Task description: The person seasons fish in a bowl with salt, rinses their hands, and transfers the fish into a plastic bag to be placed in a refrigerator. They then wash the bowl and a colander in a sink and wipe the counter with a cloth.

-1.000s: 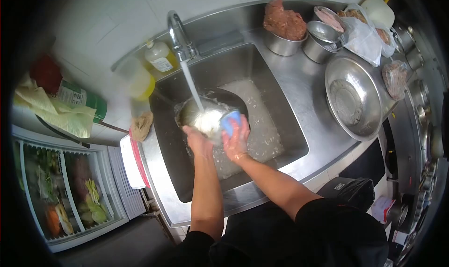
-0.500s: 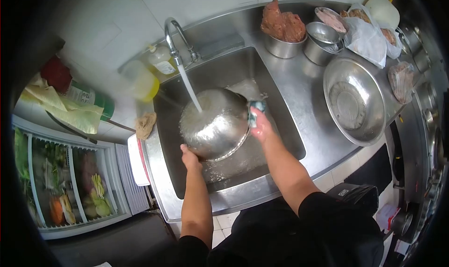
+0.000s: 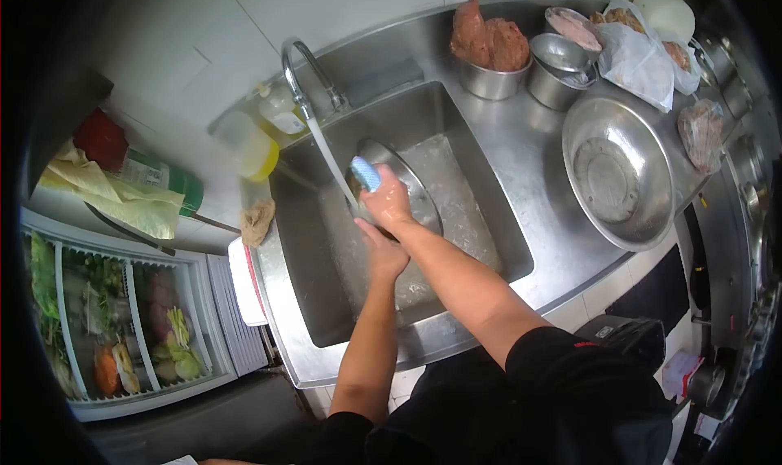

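A metal bowl (image 3: 422,207) stands tilted in the steel sink (image 3: 509,249), partly hidden by my hands. My right hand (image 3: 388,198) is closed on a blue sponge (image 3: 366,174) near the bowl's left side. Just below it, my left hand (image 3: 381,249) is at the bowl's lower left edge; its grip is mostly hidden behind the right forearm. Water runs from the curved faucet (image 3: 298,86) in a stream beside the sponge and bowl.
Right of the sink lie a large steel basin (image 3: 607,180), a pot of meat (image 3: 495,82), small bowls (image 3: 562,53) and plastic bags (image 3: 637,66). A yellow-liquid jug (image 3: 259,155) and a brown cloth (image 3: 257,222) are at the left. An open vegetable drawer (image 3: 213,318) is lower left.
The bowl has turned from underside up to a steep tilt. My right hand has moved left with the sponge toward the water, and my left hand has moved right and up.
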`<state>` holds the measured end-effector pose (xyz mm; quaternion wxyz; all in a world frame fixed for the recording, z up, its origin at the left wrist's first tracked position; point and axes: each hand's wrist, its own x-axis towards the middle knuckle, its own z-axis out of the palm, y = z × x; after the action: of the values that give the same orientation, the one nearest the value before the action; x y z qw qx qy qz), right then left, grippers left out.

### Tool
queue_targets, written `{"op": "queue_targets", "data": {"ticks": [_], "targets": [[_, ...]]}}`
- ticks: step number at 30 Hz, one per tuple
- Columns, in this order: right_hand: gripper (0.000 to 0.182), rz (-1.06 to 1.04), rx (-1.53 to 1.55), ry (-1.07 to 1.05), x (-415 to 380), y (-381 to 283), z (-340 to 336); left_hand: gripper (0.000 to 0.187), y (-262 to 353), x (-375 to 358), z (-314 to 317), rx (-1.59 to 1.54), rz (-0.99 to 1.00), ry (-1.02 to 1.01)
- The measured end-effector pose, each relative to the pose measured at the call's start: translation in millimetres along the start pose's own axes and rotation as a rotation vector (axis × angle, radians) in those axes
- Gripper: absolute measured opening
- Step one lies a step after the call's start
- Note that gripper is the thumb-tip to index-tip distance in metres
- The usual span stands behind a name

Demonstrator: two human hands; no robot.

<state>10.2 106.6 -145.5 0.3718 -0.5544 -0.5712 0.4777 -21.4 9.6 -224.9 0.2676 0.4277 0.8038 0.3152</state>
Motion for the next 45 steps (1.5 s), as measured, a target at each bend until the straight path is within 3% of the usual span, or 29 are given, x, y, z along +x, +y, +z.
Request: {"op": "queue_targets", "data": {"ticks": [3,5,7,8,9,12,15,16,18,20,21,23,25,26,29,30,31,32,33,34,36,39,41,43,45], "targets": [[0.049,0.212,0.231,-0.258,-34.1,-3.2,6.7,0.109,-23.1,5.5,29.7,-0.2,-0.091,0.131],[0.051,0.01,-0.033,-0.357,-42.6,11.3,14.0,0.092,-28.4,11.9,27.0,-0.661,-0.199,0.212],[0.055,0.094,0.043,-0.187,-38.7,32.1,10.0,0.075,-34.3,14.7,-1.9,-1.028,-0.37,0.137],[0.053,0.118,0.088,-0.11,-35.5,47.2,1.0,0.061,-32.0,12.3,-27.9,-0.959,-0.501,0.002],[0.053,0.137,0.131,-0.035,-33.1,58.6,-3.5,0.06,-30.1,7.7,-40.6,-0.994,-0.526,0.001],[0.051,-0.261,-0.621,-0.427,-47.2,83.3,-1.4,0.058,-22.1,0.2,-57.2,-1.004,-0.551,0.041],[0.052,-0.116,-0.624,-0.964,-25.1,114.3,19.2,0.054,-25.2,-1.4,-75.3,-0.827,-0.496,0.03],[0.05,-0.307,-0.745,-1.17,-11.3,119.3,9.1,0.051,-22.7,-3.0,-85.2,-0.765,-0.501,0.042],[0.049,-0.373,-1.27,-0.854,-4.5,99.2,-30.4,0.051,-16.6,-16.5,-108.9,-0.668,-0.437,-0.062],[0.053,-0.672,-1.394,-0.5,37.3,164.5,-33.9,0.051,-25.8,-28.3,-113.6,-0.611,-0.425,-0.176],[0.055,-0.648,-1.29,-0.391,35.8,164.2,-24.6,0.051,-27.5,-39.2,-107.4,-0.631,-0.403,-0.19],[0.059,-0.581,-1.086,-0.166,32.4,155.0,4.9,0.051,-22.2,-51.3,-91.2,-0.666,-0.551,-0.251],[0.059,-0.43,-0.855,-0.351,18.6,142.0,48.1,0.046,-3.5,-51.5,-87.3,-0.579,-0.637,-0.356],[0.059,-0.354,-0.737,-0.444,2.9,138.2,69.6,0.041,12.1,-49.5,-87.7,-0.567,-0.634,-0.309],[0.053,-0.323,-0.41,-0.897,-39.8,144.8,57.6,0.037,-37.7,-23.9,-80.3,-0.806,-0.527,-0.205],[0.051,-0.321,-0.46,-1.134,-38.3,141.7,37.2,0.039,-43.1,-16.8,-90.4,-0.761,-0.629,-0.158],[0.05,-0.327,-0.514,-1.372,-25.1,135.0,13.1,0.04,-47.9,-18.3,-94.8,-0.781,-0.599,-0.115],[0.052,-0.385,-0.768,-1.457,-11.0,133.5,-1.6,0.041,-52.5,-22.8,-97.2,-0.799,-0.571,-0.069],[0.052,-0.519,-1.066,-1.449,1.0,106.1,-30.0,0.042,-56.9,-28.2,-97.1,-0.813,-0.546,-0.032],[0.056,-0.363,-1.579,-1.31,16.0,91.8,-42.6,0.045,-60.4,-32.8,-93.6,-0.792,-0.562,-0.031],[0.061,-0.954,-1.676,-0.503,57.0,158.6,-55.8,0.045,-61.3,-40.2,-83.8,-0.841,-0.57,-0.124],[0.067,-0.913,-1.241,-0.049,56.7,171.3,-17.7,0.043,-31.9,-45.7,-81.7,-0.772,-0.646,-0.271],[0.069,-0.491,-0.843,-0.1,19.1,160.3,32.9,0.042,-33.3,-39.8,-68.3,-0.868,-0.624,-0.333],[0.063,-0.068,-0.084,-0.294,-13.0,134.8,75.8,0.036,-16.1,-32.3,-71.8,-0.713,-0.652,-0.276],[0.065,0.216,-0.229,-0.645,-30.1,96.3,74.6,0.032,-26.2,-19.4,-78.8,-0.729,-0.573,-0.283]]}}
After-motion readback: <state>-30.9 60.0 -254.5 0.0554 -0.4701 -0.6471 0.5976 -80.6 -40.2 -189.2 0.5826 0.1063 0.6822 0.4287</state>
